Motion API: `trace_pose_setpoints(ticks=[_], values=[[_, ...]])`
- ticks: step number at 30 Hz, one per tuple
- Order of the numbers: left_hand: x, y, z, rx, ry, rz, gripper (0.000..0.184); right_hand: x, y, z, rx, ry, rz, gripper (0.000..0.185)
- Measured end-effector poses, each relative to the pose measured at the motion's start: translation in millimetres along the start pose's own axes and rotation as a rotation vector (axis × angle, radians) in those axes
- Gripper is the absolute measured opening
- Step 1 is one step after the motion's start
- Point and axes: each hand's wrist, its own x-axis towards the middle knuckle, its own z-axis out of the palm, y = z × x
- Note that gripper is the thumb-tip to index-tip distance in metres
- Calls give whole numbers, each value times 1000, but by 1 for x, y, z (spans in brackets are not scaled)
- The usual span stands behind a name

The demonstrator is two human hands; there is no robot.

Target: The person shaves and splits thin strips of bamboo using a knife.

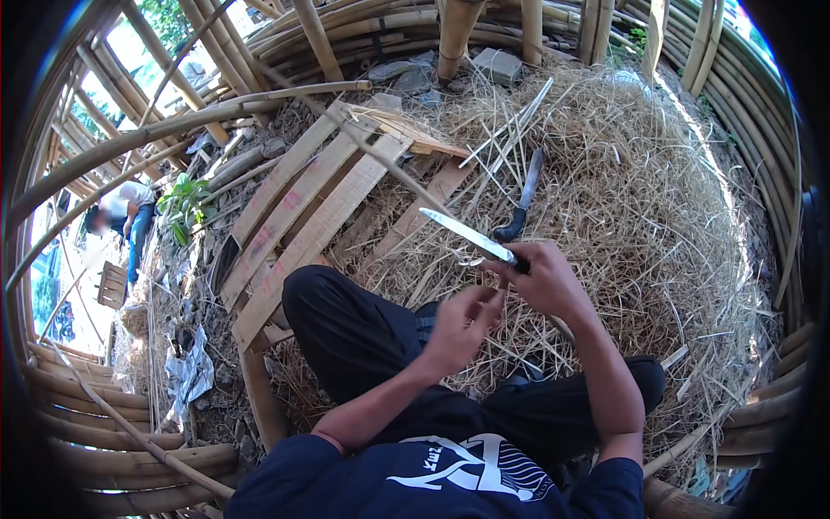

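Observation:
A knife (471, 235) with a bright blade and a dark handle is in my right hand (546, 278), its tip pointing up and to the left. Close below it is my left hand (462, 327), fingers curled and thumb near the fingertips; whether it pinches a thin strip cannot be made out. Just beyond my hands, a second, larger blade (531, 180) with a black curved handle lies on the straw. Pale split strips (519, 123) lie beside that blade. A long thin bamboo stick (380, 160) runs diagonally towards the knife.
Wooden pallet slats (303, 221) lie to the left of the straw (640, 199). Bamboo poles (320, 39) surround the area. Another person (138, 216) is at the far left by a wooden crate (112, 285). My crossed legs are below my hands.

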Motion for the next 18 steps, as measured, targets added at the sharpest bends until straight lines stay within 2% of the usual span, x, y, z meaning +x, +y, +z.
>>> trace_pose_setpoints(ticks=[2, 5, 7, 8, 10, 12, 14, 15, 17, 18], values=[[-5, 31, -33, 280, 218, 275, 15, -4, -18, -16, -225, 11, -178, 18], [-9, 60, -83, 647, 527, 821, 16, -5, -23, -34, -385, 29, -236, 17], [-14, 92, -107, 1014, 616, 876, 25, -4, -18, -43, -444, 56, -330, 21], [-16, 99, -115, 1022, 623, 867, 25, -3, -12, -46, -488, 90, -403, 24], [-21, 105, -129, 1300, 494, 588, 35, -2, -4, -53, -541, 114, -414, 23], [-23, 94, -147, 1305, 426, 522, 35, -1, 6, -60, -537, 148, -457, 22], [-29, 87, -153, 1020, 200, -2, 28, -3, 14, -65, -528, 178, -481, 20], [-29, 83, -153, 1022, 185, -15, 28, -4, 15, -69, -581, 195, -433, 19], [-30, 77, -151, 959, -103, 94, 23, -4, 17, -75, -637, 195, -347, 19], [-29, 82, -146, 848, -257, -75, 27, -3, 20, -77, -631, 188, -330, 19]])
